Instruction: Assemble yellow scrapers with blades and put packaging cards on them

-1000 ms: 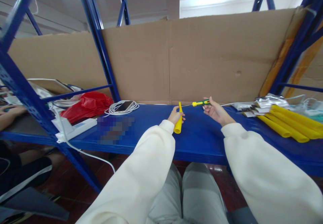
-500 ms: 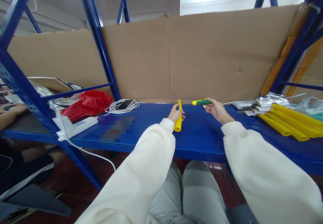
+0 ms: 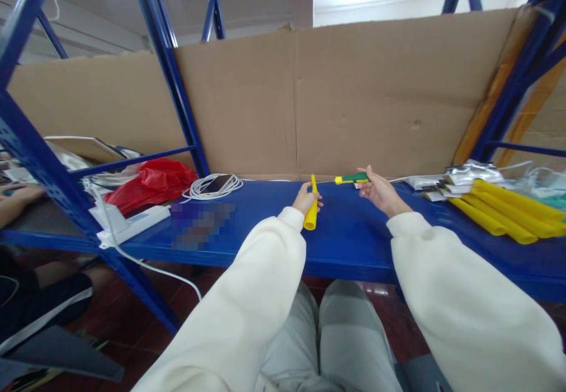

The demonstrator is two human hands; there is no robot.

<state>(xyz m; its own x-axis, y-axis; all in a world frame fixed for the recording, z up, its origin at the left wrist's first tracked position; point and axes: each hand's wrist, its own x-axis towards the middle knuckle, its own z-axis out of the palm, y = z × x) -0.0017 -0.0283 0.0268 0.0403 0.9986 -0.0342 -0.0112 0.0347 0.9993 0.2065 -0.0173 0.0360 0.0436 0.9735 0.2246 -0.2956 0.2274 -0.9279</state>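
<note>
My left hand (image 3: 306, 198) is closed around a yellow tapered tube (image 3: 311, 218), whose open wide end faces me and whose narrow end points away. In my right hand (image 3: 379, 193) is a screwdriver (image 3: 352, 178) with a green and yellow handle, gripped by the end of the handle. Its thin shaft points left and reaches the upper part of the yellow tube. Whether the tip is inside the tube or only against it, I cannot tell. Both hands are just above the blue tabletop (image 3: 349, 239).
Several yellow tubes (image 3: 515, 212) lie at the right beside silvery packets (image 3: 471, 174). On the left are a coiled white cable (image 3: 212, 187), a white power strip (image 3: 137, 224) and a red plastic bag (image 3: 154, 180). A cardboard panel (image 3: 354, 97) stands behind. Another person's hand (image 3: 20, 197) shows far left.
The right fingers have shifted slightly on the screwdriver handle. My left hand keeps the yellow tube in nearly the same place; the whole view has drifted a little.
</note>
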